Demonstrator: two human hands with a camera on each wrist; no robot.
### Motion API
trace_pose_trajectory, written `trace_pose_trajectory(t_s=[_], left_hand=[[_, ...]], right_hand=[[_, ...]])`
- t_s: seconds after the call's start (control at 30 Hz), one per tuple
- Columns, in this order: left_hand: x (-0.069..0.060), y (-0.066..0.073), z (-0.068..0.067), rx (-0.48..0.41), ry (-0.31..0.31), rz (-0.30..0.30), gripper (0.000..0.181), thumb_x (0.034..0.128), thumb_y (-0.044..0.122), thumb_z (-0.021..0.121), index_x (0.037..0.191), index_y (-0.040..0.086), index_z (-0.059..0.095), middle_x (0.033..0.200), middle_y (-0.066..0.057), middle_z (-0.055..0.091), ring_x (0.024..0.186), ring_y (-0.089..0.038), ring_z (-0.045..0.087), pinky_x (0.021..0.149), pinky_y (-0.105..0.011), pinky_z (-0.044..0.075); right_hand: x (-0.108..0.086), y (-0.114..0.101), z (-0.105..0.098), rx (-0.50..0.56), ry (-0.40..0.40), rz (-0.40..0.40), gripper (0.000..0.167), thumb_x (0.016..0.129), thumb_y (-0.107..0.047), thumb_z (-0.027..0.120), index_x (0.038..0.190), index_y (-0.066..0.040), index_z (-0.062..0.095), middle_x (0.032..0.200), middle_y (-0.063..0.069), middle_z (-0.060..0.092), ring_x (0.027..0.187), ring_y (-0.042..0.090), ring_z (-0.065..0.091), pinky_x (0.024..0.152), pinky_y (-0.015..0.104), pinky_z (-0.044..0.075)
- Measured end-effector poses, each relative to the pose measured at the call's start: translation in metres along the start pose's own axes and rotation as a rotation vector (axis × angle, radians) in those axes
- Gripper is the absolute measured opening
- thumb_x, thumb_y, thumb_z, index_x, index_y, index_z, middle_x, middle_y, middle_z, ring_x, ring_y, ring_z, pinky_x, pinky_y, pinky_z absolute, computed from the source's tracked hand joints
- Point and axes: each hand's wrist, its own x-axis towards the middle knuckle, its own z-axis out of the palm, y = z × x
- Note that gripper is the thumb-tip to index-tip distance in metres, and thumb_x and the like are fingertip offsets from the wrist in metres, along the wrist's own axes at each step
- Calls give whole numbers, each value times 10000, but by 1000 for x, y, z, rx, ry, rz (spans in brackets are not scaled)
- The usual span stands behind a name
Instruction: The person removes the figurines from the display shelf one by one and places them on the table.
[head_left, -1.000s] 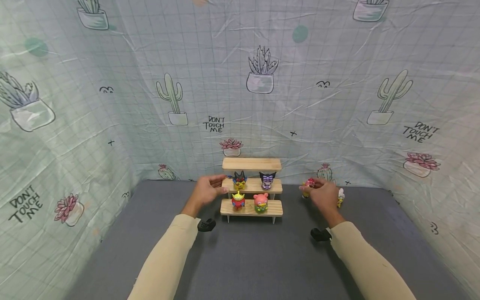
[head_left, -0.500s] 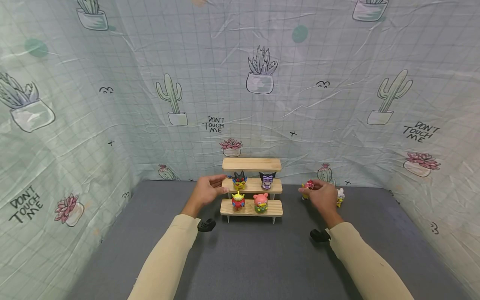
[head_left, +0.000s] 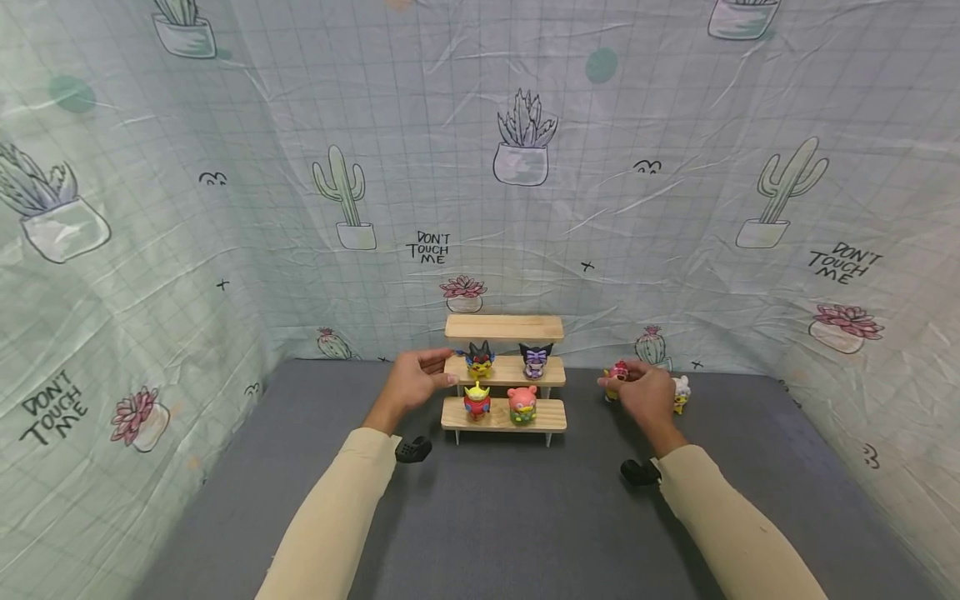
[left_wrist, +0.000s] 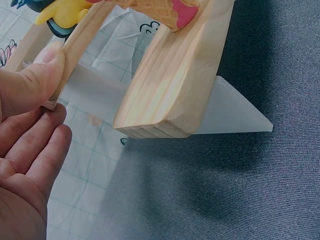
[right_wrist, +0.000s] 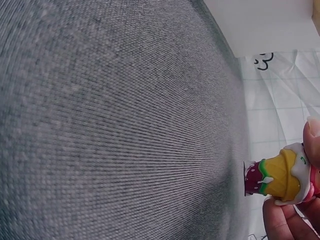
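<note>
My left hand (head_left: pixel 414 383) grips the left end of the middle board of a three-step wooden display stand (head_left: pixel 551 414), thumb above and fingers beneath. Beside it on that board stand a black-eared yellow figurine (head_left: pixel 479 364) and a purple-and-black figurine (head_left: pixel 535 364). The lowest board bears a red-and-yellow figurine (head_left: pixel 476 403) and a pink figurine (head_left: pixel 522 406). Right of the stand, my right hand (head_left: pixel 649 397) pinches a pink-headed figurine (right_wrist: pixel 284 175) with a yellow cone-shaped body, base toward the table. Whether that base touches the cloth, I cannot tell.
Just right of my right hand, a white-and-yellow figurine (head_left: pixel 680 395) stands on the dark grey tabletop (head_left: pixel 517 517), partly hidden by the hand. The top board (head_left: pixel 504 327) rises at the back of the stand. A printed cloth wall (head_left: pixel 420 108) encloses the back and sides.
Almost nothing differs. The right hand and the pink-headed figurine have shifted only very slightly; the left hand keeps its grip on the stand.
</note>
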Motion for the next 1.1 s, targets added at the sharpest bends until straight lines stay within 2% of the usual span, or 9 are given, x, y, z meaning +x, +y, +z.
trace_pose_trajectory(t_s=[0.2,0.37,0.6,0.8,0.93,1.1], left_hand=[[1,-1,0,-5,2,6,528,936,74,776,1442,45,625,1505,-150,606,1394,-338,594,1113,-438,567],[2,-2,0,-8,0,3,532,935,70,777,1443,43,623,1509,-153,601,1395,-339,593,1109,-432,569],[2,-2,-1,-17,-9,-4,533,942,69,767,1452,43,613,1522,-156,588,1413,-337,576,1125,-431,559],[1,-1,-1,-9,-14,-11,535,948,77,763,1458,45,608,1526,-155,586,1416,-339,573,1128,-435,556],[1,0,-1,-12,-13,-13,538,948,73,762,1462,48,605,1530,-153,582,1421,-340,568,1132,-437,555],[1,0,-1,-10,-8,-19,539,944,71,766,1459,53,610,1525,-150,588,1414,-336,576,1128,-438,558]], right_hand=[[-1,1,1,-26,5,-2,573,827,-301,899,1258,34,725,1078,239,777,967,341,727,668,274,520],[0,1,2,-24,17,5,523,830,-288,896,1220,25,742,1053,228,782,937,324,722,643,246,495],[1,1,2,-29,22,3,545,827,-278,901,1231,46,732,1051,238,774,926,323,718,633,239,491],[0,3,0,-83,15,-30,464,825,-285,904,1136,25,757,983,210,777,862,303,698,630,267,484],[1,4,-1,-119,-7,-64,402,838,-276,891,1074,15,743,939,196,746,813,292,650,619,294,461],[1,4,-3,-148,-74,-66,432,881,-280,847,1150,22,694,1013,211,714,868,319,645,694,402,528]])
